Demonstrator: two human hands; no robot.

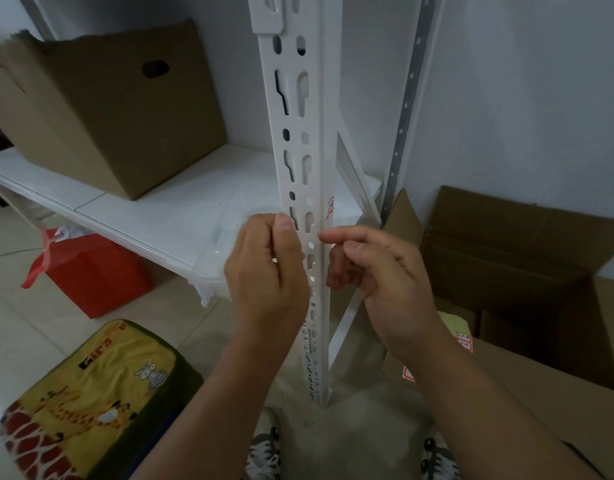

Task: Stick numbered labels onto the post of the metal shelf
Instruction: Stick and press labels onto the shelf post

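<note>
The white slotted post (300,140) of the metal shelf runs down the middle of the view. A small white label with a red border (329,206) is stuck on the post's right-hand face, just above my hands. My left hand (267,268) is in front of the post with its fingers curled, and its thumb lies against the post's front face. My right hand (374,268) is to the right of the post. Its forefinger tip touches the post's edge just below the label, and its other fingers are loosely curled. I cannot tell whether either hand holds a label.
A closed cardboard box (118,109) stands on the white shelf board (160,209). An open cardboard box (527,271) sits on the floor to the right, with a sheet of red-bordered labels (463,336) beside it. A red bag (90,271) and a yellow giraffe cushion (90,393) lie at left.
</note>
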